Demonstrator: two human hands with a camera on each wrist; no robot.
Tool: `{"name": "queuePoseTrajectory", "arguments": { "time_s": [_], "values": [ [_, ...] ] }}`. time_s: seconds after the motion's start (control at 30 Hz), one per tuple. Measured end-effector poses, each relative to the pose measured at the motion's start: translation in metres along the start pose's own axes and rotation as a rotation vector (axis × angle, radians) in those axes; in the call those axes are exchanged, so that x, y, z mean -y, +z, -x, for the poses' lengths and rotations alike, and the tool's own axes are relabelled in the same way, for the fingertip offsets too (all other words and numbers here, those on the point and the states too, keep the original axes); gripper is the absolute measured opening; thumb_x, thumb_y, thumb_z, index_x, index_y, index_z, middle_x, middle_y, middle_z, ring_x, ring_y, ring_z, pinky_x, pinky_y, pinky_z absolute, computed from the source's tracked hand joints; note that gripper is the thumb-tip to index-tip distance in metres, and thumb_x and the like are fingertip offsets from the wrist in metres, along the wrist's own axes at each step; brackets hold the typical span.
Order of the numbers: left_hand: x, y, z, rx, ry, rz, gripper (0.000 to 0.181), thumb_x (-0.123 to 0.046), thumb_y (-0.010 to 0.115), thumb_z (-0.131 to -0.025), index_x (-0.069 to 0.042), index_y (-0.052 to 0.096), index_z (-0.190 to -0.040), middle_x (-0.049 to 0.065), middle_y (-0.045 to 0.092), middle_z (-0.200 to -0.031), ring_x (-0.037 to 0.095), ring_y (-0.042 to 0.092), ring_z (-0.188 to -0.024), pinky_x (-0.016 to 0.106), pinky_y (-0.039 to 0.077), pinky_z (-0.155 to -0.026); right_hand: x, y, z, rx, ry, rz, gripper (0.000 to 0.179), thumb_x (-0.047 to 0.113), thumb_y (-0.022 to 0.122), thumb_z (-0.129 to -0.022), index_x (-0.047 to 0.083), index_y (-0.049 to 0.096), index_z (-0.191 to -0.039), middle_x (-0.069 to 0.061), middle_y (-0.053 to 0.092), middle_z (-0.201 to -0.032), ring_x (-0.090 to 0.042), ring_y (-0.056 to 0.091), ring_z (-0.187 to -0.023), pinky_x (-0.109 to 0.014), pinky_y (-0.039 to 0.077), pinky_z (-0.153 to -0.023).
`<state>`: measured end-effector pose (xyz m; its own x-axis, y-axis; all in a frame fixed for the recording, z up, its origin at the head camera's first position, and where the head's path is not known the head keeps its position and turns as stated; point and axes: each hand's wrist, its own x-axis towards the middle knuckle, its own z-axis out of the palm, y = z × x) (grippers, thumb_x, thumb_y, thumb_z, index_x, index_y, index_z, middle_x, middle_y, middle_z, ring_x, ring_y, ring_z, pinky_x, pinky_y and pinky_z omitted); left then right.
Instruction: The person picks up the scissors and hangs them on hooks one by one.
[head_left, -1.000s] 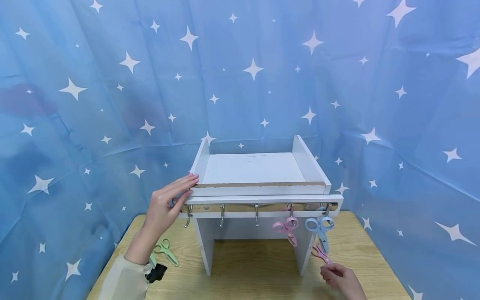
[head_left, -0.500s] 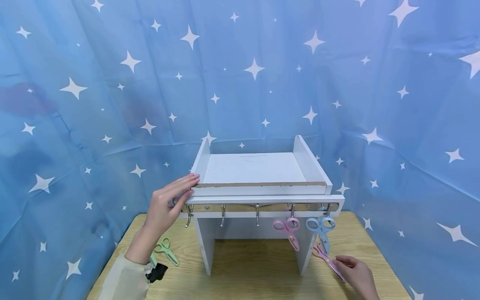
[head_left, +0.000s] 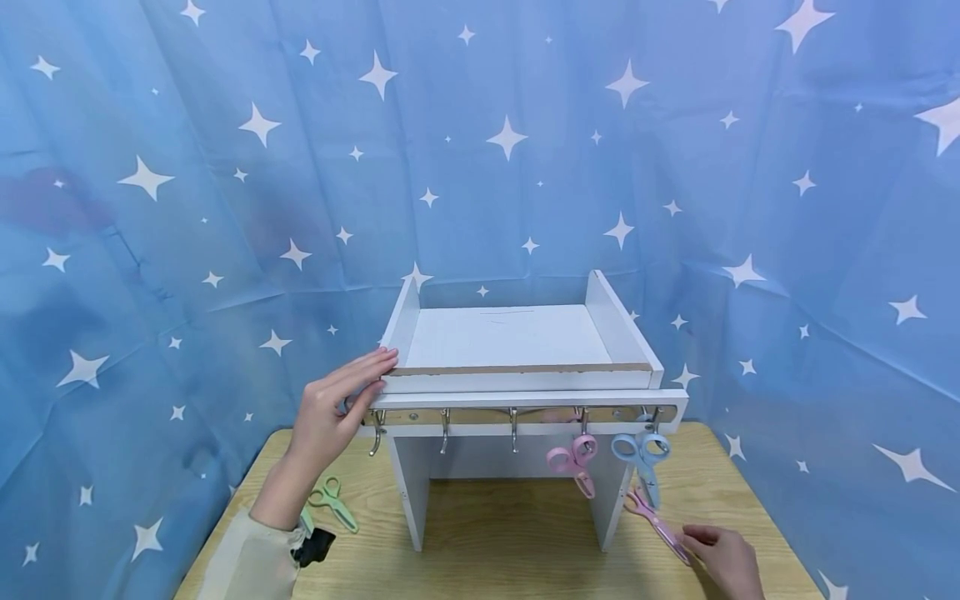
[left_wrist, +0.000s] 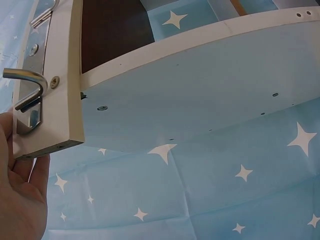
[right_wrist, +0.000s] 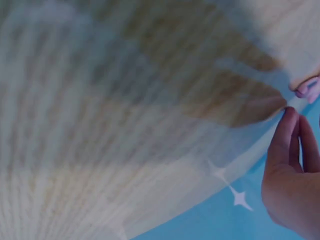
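Note:
My left hand grips the left end of a white shelf unit, fingers at its side panel and thumb by the hook rail. In the left wrist view, fingers wrap the end of the hook board. Pink scissors and blue scissors hang from the two rightmost hooks. Pinkish-purple scissors lie on the table beside the right leg. My right hand is low over the table, fingertips right at their blade end; the right wrist view shows their pink handle beyond the fingers.
Green scissors lie on the wooden table at the left, with another green piece partly hidden by my left wrist. Free hooks stick out along the rail's left and middle. A blue star-patterned curtain closes off the back and sides.
My right hand has slid right and back along the pinkish-purple scissors, baring their blades. The hanging pink scissors sway slightly. My left hand and the shelf stay put.

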<state>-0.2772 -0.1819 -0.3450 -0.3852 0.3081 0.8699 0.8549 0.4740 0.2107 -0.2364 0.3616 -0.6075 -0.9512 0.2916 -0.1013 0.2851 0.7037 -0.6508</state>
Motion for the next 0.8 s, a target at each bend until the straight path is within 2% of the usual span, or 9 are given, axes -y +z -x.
{"name": "queuePoseTrajectory", "arguments": {
  "time_s": [0.1,0.27,0.63,0.8],
  "values": [
    [0.0000,0.0002,0.0000,0.002,-0.005,0.001,0.043,0.010,0.070,-0.084,-0.006,0.071,-0.124,0.012,0.071,-0.126,0.012,0.062,-0.127,0.015,0.044,-0.108,-0.0020,0.0014,0.0001,0.010,0.009,0.012,0.030,0.023,0.073,-0.089,-0.004,0.076,-0.101,-0.017,0.076,-0.091,-0.038,0.069,-0.087,-0.052,0.054,-0.075],
    [-0.0004,-0.0002,0.0004,0.001,-0.010,0.003,0.043,0.011,0.070,-0.084,-0.006,0.071,-0.124,0.012,0.071,-0.126,0.011,0.061,-0.127,0.015,0.043,-0.109,-0.0001,0.0025,0.0012,0.011,0.012,0.045,0.026,0.021,0.074,-0.088,-0.003,0.077,-0.097,-0.016,0.076,-0.089,-0.041,0.068,-0.089,-0.052,0.052,-0.076],
    [0.0000,0.0003,0.0008,-0.009,0.003,0.014,0.044,0.012,0.070,-0.084,-0.006,0.071,-0.124,0.012,0.071,-0.126,0.011,0.061,-0.128,0.016,0.044,-0.109,0.0023,0.0045,0.0035,-0.012,-0.045,0.127,0.017,0.019,0.076,-0.086,0.002,0.078,-0.089,-0.013,0.076,-0.084,-0.038,0.068,-0.083,-0.055,0.052,-0.076],
    [-0.0001,0.0008,-0.0001,-0.011,0.005,0.015,0.044,0.012,0.070,-0.084,-0.005,0.071,-0.124,0.012,0.071,-0.126,0.011,0.061,-0.127,0.016,0.044,-0.109,0.0060,0.0051,0.0047,-0.020,-0.035,0.140,0.013,0.015,0.076,-0.085,0.003,0.078,-0.085,-0.011,0.075,-0.081,-0.037,0.067,-0.081,-0.053,0.051,-0.074]
  ]
}}
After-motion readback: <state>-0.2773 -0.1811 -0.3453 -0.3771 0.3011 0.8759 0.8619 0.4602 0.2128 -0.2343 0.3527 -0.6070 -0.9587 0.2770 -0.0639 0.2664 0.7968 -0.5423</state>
